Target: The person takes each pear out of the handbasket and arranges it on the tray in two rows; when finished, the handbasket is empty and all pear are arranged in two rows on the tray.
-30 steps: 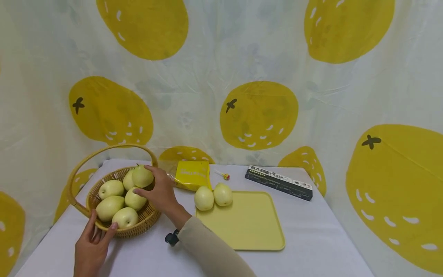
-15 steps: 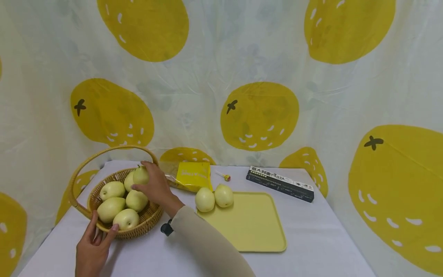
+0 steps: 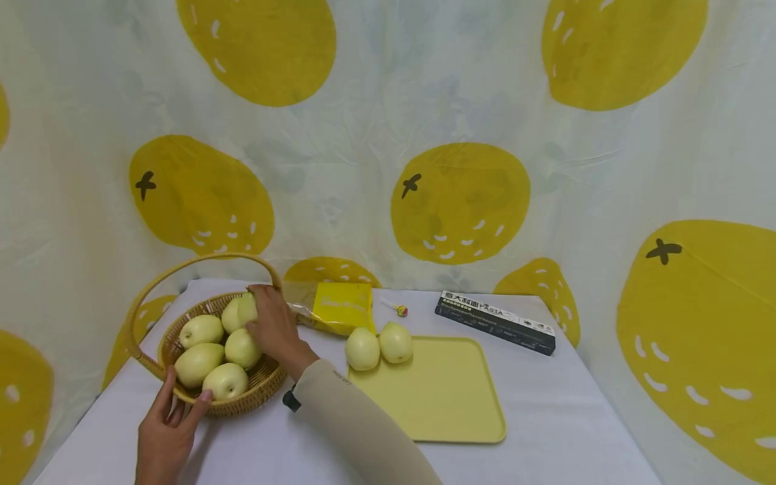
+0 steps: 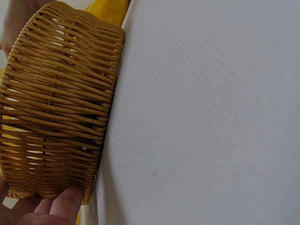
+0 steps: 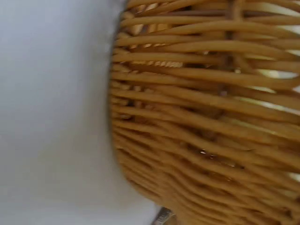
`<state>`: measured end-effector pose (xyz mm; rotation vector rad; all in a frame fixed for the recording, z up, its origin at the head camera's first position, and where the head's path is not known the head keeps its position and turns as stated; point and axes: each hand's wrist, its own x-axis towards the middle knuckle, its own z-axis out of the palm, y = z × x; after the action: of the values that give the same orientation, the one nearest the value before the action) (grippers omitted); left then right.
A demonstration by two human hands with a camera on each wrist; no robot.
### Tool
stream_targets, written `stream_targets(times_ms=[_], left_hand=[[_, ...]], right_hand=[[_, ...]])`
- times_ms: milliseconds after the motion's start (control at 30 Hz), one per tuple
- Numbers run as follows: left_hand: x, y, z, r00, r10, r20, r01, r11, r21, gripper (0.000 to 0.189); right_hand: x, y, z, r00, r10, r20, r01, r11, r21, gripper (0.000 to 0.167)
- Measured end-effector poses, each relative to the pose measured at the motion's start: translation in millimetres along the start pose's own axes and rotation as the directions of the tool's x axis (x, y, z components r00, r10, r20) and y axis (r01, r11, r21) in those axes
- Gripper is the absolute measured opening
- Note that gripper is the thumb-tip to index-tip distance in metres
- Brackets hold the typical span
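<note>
A wicker basket with an arched handle stands at the left of the table, holding several pale green pears. My left hand grips its near rim; in the left wrist view the fingers lie against the woven side. Over the basket's right side, my right hand holds a pear between thumb and fingers, mostly hidden behind the hand. That pear sits beside the others at the back of the basket. The right wrist view shows mainly the wicker wall.
A yellow tray lies right of the basket, with two pears at its far left corner. Behind are a yellow packet, a lollipop and a dark pasta box. A printed curtain hangs behind the table.
My right hand has lowered the pear slightly into the back of the basket and turned, covering more of it. The left hand keeps its place on the rim.
</note>
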<state>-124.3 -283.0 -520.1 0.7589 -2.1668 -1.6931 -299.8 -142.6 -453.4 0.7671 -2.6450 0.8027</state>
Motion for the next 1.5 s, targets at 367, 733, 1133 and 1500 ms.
stream_targets(times_ms=[367, 733, 1133, 1500], left_hand=[[0.3, -4.3, 5.5, 1.000, -0.017, -0.002, 0.017, 0.999, 0.029, 0.092], [-0.8, -2.7, 9.7, 1.000, -0.005, 0.009, 0.005, 1.000, 0.011, 0.091], [0.7, 0.9, 1.6, 1.000, 0.005, 0.002, -0.005, 0.999, 0.041, 0.091], [0.1, 2.5, 0.9, 1.000, -0.012, -0.023, 0.013, 0.998, 0.061, 0.089]], right_hand=[[-8.3, 19.2, 8.9, 0.996, -0.087, -0.026, 0.087, 0.996, -0.008, 0.070], [-20.5, 32.5, 5.2, 0.988, -0.069, -0.136, 0.098, 0.971, 0.220, 0.073], [-36.8, 28.1, -18.9, 0.966, -0.051, -0.255, 0.142, 0.924, 0.356, 0.079], [-61.0, 21.8, -55.4, 0.935, -0.066, -0.349, 0.220, 0.878, 0.425, 0.080]])
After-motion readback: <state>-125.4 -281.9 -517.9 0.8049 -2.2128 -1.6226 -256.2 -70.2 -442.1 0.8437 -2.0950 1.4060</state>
